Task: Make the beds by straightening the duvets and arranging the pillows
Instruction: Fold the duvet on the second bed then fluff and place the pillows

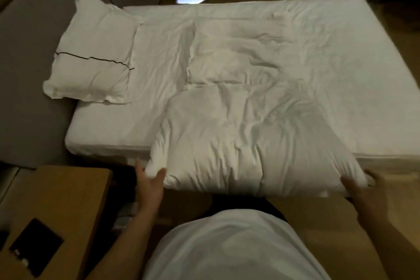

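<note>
Step in hand: straightening the duvet (238,120). It lies rumpled and bunched across the bed (102,129), its near edge hanging over the near side. The left hand (150,179) has its grip wide at the near left corner, thumb touching fabric. The right hand (363,188) holds the near right corner. The pillow (91,52) sits far left. Next move likely requires securing both corners, then spreading the duvet left toward the pillow.
</note>
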